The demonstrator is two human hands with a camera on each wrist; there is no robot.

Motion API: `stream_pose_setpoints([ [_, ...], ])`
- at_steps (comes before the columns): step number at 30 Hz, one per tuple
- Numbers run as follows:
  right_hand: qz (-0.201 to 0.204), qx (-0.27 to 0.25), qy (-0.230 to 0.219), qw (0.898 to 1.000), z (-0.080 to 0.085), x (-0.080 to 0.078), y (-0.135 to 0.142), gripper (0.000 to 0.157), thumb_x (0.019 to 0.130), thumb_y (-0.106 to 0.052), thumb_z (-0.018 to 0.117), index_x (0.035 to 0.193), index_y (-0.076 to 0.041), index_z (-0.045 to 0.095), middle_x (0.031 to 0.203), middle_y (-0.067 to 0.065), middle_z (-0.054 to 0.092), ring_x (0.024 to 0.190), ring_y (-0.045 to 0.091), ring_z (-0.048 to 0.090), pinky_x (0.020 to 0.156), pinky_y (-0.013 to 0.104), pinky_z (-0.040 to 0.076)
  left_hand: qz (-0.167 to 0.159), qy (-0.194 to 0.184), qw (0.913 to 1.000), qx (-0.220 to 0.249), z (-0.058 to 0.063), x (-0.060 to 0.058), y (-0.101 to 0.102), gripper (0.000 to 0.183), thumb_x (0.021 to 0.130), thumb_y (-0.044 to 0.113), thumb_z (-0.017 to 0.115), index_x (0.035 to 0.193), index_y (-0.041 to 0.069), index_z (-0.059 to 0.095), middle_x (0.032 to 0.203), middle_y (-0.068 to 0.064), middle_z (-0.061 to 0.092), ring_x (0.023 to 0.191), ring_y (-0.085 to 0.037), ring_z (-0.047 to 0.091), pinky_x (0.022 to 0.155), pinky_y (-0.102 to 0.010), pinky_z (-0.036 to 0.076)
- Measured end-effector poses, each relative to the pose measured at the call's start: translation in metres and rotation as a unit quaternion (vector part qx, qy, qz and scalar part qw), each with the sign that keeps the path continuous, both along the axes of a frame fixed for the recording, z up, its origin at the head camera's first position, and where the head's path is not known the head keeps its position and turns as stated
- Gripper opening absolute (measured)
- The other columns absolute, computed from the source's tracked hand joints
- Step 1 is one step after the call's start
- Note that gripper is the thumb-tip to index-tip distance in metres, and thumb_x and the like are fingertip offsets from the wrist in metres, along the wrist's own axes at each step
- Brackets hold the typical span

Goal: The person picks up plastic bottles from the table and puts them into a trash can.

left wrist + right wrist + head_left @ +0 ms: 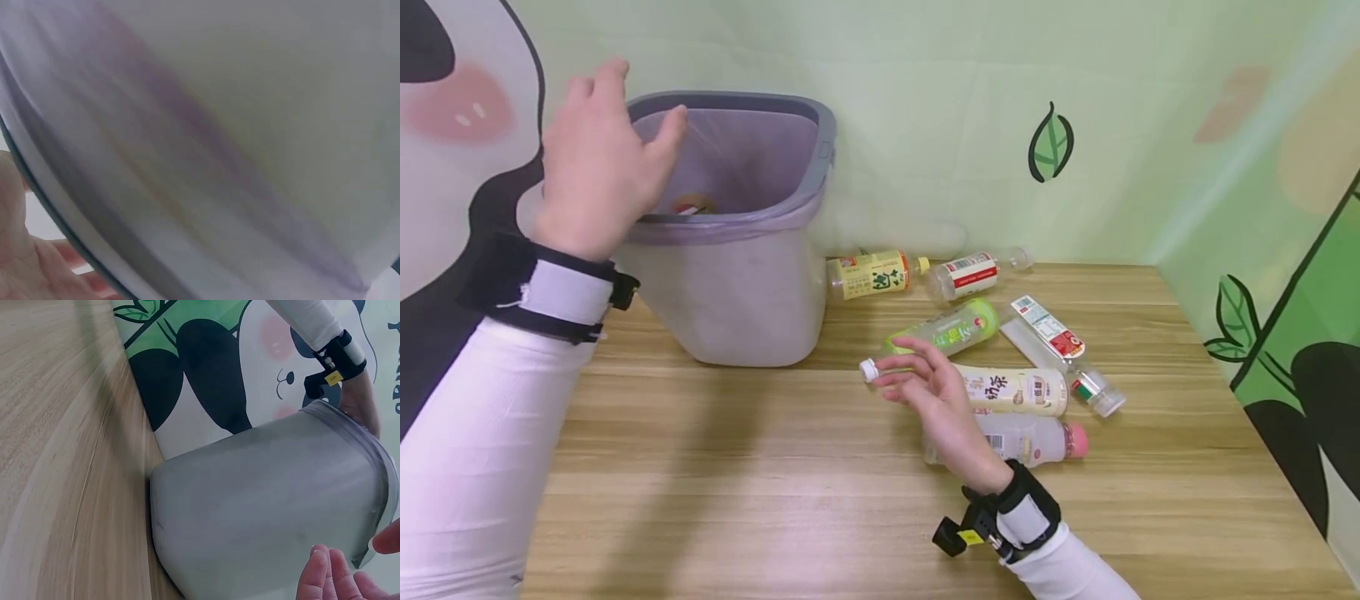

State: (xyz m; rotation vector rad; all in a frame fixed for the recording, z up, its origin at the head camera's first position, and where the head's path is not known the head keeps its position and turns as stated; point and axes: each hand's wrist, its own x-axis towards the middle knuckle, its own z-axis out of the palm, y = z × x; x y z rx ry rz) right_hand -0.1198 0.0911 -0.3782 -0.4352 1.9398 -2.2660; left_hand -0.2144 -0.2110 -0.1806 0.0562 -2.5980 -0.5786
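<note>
Right hand: fingers lightly bent, thumb apart in the right wrist view, nothing seen between; over the bottles in the head view.
White bottle cap: lined up with those fingertips; neck hidden, so its bottle cannot be told for certain.
Cream-labelled plastic bottle: lying, partly behind the hand, base to its right.
Pink-capped pale bottle: alongside, wrist side, cap pointing away right.
Green-labelled plastic bottle: just beyond the knuckles, slanted.
Clear bottle with white-and-red label: right of the fingers, past the cream one.
Back pair: yellow-labelled bottle and clear red-banded bottle, farther beyond the hand.
Pale grey plastic bin: forward-left of the hand; thin purple liner over its rim.
Left hand: farthest left, beside the rim, fingers spread, seemingly unladen; contact unclear.
Risks, my judgement: crowding could let a careless reach roll neighbours; smooth plastic could slip from a fingertip hold; a left-hand knock could tip the bin or drag its liner.
</note>
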Motion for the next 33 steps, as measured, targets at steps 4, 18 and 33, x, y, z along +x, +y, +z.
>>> stream_pose_setpoints([
  [4, -0.006, 0.019, 0.009, 1.0, 0.0, -0.002, 0.005, 0.049, 0.085, 0.009, 0.041, 0.134, 0.002, 0.039, 0.121, 0.029, 0.053, 0.106, 0.039, 0.055, 0.085, 0.032, 0.052, -0.039, 0.081, 0.9957, -0.024, -0.008, 0.007, 0.017, 0.057, 0.093, 0.037, 0.048, 0.14, 0.004, 0.043, 0.136, -0.023, 0.046, 0.117, -0.048, 0.046, 0.093, -0.061, 0.036],
  [18, -0.026, 0.203, 0.13, 0.97, 0.003, -0.017, 0.051, 0.032, 0.086, 0.008, 0.05, 0.117, 0.003, 0.057, 0.111, 0.02, 0.061, 0.099, 0.029, 0.06, 0.081, 0.031, 0.052, -0.324, 0.302, 0.8898, -0.11, -0.062, 0.032, 0.08, 0.024, 0.082, 0.0, 0.053, 0.102, -0.003, 0.065, 0.107, -0.018, 0.062, 0.097, -0.037, 0.056, 0.085, -0.047, 0.048],
  [33, -0.011, 0.445, 0.321, 0.836, -0.008, -0.011, 0.12, 0.031, 0.085, -0.013, 0.064, 0.114, -0.006, 0.059, 0.109, 0.006, 0.06, 0.093, 0.021, 0.059, 0.076, 0.04, 0.053, -0.422, 0.199, 0.8679, -0.171, -0.164, 0.052, 0.122, 0.026, 0.081, 0.009, 0.057, 0.107, 0.005, 0.064, 0.114, -0.012, 0.061, 0.104, -0.029, 0.056, 0.088, -0.042, 0.048],
])
